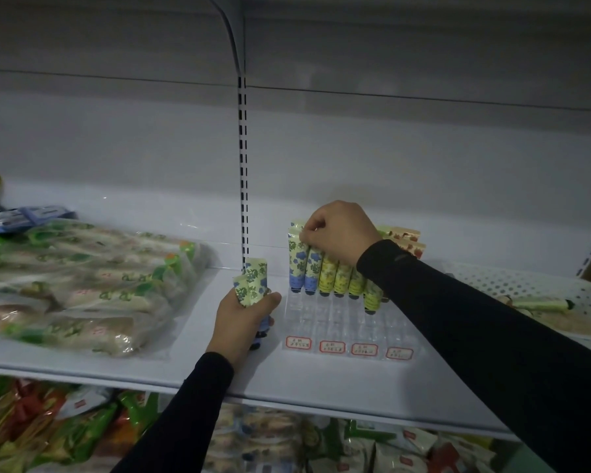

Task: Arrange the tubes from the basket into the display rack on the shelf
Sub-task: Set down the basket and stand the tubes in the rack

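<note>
1. On the white shelf (pixel 219 367), at the middle: clear display rack (pixel 348 331) with a grid of small cells and four red-bordered labels (pixel 364 349) along its front edge.
2. Standing upright in the rack's back rows, caps down: blue-flowered tubes (pixel 304 268) at the left, yellow-flowered tubes (pixel 335 276) next to them, red-patterned tubes (pixel 408 238) behind the right forearm. Front rows of cells unfilled.
3. Right hand (pixel 340 232) above the rack's back left part, fingers curled, fingertips pinching the crimped top of the back blue tube (pixel 296 245), which stands in its cell.
4. Left hand (pixel 244 317) just left of the rack, low over the shelf, clamped around a bunch of blue-flowered tubes (pixel 253 281); crimped ends sticking up out of the fist, dark caps poking out below.
5. Far right: white perforated basket (pixel 526 279) on the shelf, one tube (pixel 543 304) lying on its side inside.
6. Left part of the shelf: heap of clear-wrapped green-printed food packs (pixel 79 285), touching one another.
7. Below the shelf edge: more packaged goods (pixel 48 435), blurred.
</note>
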The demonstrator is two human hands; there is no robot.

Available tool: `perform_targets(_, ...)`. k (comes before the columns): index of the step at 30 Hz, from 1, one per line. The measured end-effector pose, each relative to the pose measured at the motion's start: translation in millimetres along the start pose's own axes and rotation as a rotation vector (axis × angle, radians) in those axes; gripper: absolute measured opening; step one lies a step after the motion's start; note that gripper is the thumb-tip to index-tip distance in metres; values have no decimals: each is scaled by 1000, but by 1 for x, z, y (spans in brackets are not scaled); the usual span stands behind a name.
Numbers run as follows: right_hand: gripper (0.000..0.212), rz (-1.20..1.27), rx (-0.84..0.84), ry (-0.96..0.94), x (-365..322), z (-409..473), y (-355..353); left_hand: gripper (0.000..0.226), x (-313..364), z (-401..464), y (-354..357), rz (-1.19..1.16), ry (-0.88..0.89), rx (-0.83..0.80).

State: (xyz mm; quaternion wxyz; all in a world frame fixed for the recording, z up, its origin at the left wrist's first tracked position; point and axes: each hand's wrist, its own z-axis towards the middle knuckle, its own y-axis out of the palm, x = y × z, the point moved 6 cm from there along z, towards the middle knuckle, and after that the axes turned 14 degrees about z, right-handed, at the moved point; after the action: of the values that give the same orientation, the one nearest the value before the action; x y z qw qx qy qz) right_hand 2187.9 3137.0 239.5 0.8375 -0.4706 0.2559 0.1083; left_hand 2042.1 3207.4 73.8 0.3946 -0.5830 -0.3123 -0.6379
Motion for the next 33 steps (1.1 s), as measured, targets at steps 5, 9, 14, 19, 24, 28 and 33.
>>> perform_targets(5, 29, -35, -22, 32, 1, 7, 0, 27, -2, 2, 0, -7, 2, 12)
perform_targets(9, 47, -47, -13, 24, 1, 9, 0, 26, -2, 0, -1, -42, 16, 13)
perform_targets(14, 46, -43, 9, -17, 3, 9, 3, 26, -5, 0, -2, -57, 19, 24)
perform_targets(19, 43, -57, 35, -49, 4, 11, 4, 27, -7, 1, -3, -68, 21, 23)
perform_targets(24, 47, -44, 24, -58, 4, 11, 3, 27, -8, 3, -3, -74, 14, 27)
perform_targets(28, 45, -12, 9, -61, 7, 10, 3, 27, -8, 1, -2, -75, 25, 14)
perform_targets(33, 41, -15, 13, -56, 11, 10, 4, 25, -8, 0, -2, -73, 19, 7)
